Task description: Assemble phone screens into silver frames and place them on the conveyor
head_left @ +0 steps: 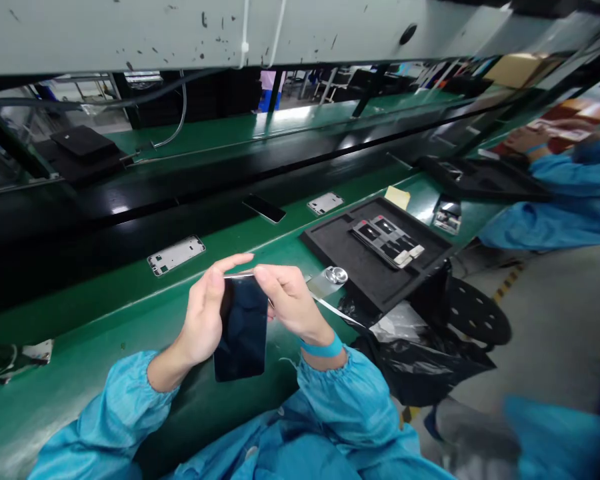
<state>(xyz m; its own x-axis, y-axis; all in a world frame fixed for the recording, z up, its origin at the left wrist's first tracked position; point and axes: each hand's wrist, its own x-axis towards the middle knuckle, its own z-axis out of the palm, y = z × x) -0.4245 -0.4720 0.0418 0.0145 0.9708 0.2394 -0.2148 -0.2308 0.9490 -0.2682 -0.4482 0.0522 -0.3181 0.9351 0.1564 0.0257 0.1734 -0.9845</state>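
at the left i saw the green desk (pixel 95 373), whose raised edge slanted up to the right, with a pale phone frame (pixel 177 255) beyond it. my view put the dark phone (pixel 243 333) above the desk, between both hands: the fingers of the left hand (pixel 203 323) gripped its left side and upper corner, forefinger stretched away, while those of the right hand (pixel 293 300) pinched the upper right corner. a shiny ring (pixel 336 275) sat between that hand and the black tray (pixel 337 250), leaving little room there. the tray held stacked phone parts (pixel 387 240), well inside its rim. below, a black bag (pixel 415 377) contained clear plastic (pixel 400 323). farther right, a second tray (pixel 500 183) lay near a co-worker's sleeve (pixel 570 173).
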